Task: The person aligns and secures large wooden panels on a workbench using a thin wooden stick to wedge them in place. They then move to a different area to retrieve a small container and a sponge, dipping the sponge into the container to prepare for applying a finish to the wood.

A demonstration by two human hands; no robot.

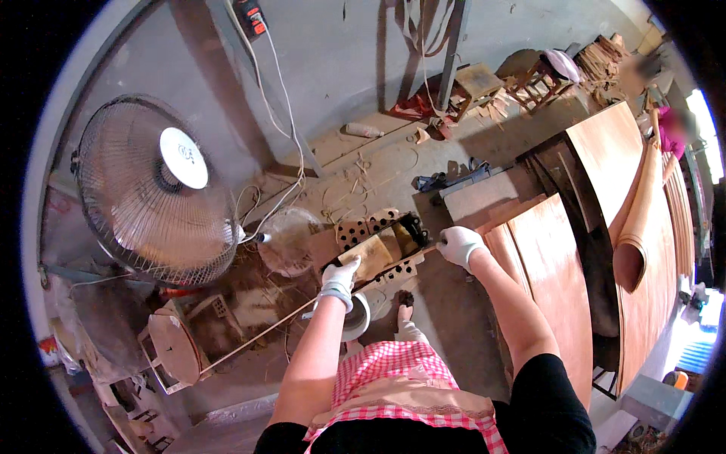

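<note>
My left hand [340, 280], in a white glove, is closed on the near left end of a flat tan piece [372, 257]. The piece lies over a long dark trough [412, 231], which rests on perforated bricks [352, 233]. My right hand [459, 247], also gloved in white, is closed just beyond the trough's right end. A thin pale bit shows at its fingers, too small to name. Below my left hand stands a round white bucket [356, 318], partly hidden by my forearm.
A large caged fan [155, 189] stands at the left, its white cable [283, 204] trailing over the floor. Curved wood sheets [548, 280] are stacked at the right, with a rolled veneer sheet [641, 219]. Sandals [454, 175] lie beyond the trough. Another person [671, 132] is at far right.
</note>
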